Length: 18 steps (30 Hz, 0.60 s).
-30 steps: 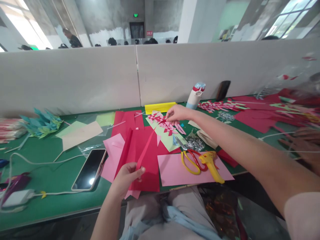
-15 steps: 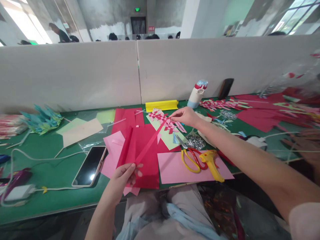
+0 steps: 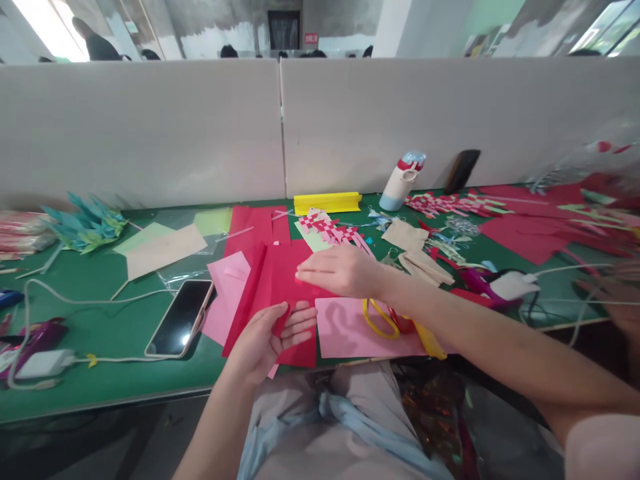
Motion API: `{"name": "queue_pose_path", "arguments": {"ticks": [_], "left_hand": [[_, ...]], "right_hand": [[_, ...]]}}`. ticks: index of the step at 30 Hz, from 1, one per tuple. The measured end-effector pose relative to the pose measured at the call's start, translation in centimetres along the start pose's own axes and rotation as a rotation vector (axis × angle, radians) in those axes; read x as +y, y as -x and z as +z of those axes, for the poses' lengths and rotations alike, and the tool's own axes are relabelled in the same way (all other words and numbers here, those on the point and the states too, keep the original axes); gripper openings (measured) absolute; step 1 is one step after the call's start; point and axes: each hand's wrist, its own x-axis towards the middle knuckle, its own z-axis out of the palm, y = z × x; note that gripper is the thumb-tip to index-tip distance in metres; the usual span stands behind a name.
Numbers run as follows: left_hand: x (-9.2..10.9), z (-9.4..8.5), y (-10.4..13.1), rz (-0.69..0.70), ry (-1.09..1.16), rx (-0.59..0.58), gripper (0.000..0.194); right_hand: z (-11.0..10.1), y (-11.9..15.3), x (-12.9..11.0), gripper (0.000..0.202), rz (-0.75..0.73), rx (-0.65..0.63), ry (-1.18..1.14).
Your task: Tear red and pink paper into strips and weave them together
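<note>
While fingers (image 3: 301, 317) extend, the left hand (image 3: 267, 340) faces the right hand (image 3: 345, 270).

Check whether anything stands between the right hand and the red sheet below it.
Nothing visible does: the right hand is over the red sheet, though contact is unclear. The scissors lie off to the right.

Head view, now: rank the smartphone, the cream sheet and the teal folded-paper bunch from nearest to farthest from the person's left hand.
From the left hand:
1. Smartphone: just to its left, lying on the green table.
2. Cream sheet: farther left and toward the partition.
3. Teal folded-paper bunch: farthest left, beyond the sheet.
</note>
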Motion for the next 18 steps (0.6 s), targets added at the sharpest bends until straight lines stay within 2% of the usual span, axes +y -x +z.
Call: {"name": "queue_pose_path", "arguments": {"ticks": [5, 10, 14, 18], "left_hand": [[0.2, 0.7, -0.5, 0.027, 0.125, 0.004, 0.018], [0.4, 0.7, -0.6, 0.042, 0.191, 0.026, 0.016], [0.2, 0.2, -0.6, 0.121, 0.124, -0.057, 0.012], [0.0, 0.1, -0.6, 0.127, 0.014, -0.058, 0.015]], "right_hand": [[0.6, -0.4, -2.4, 0.026, -0.23, 0.104, 0.108], [1.1, -0.1, -3.7, 0.025, -0.29, 0.191, 0.156], [1.7, 0.6, -4.0, 0.028, -0.156, 0.185, -0.03], [1.5, 0.8, -4.0, 0.032, 0.155, 0.241, -0.36]]}}
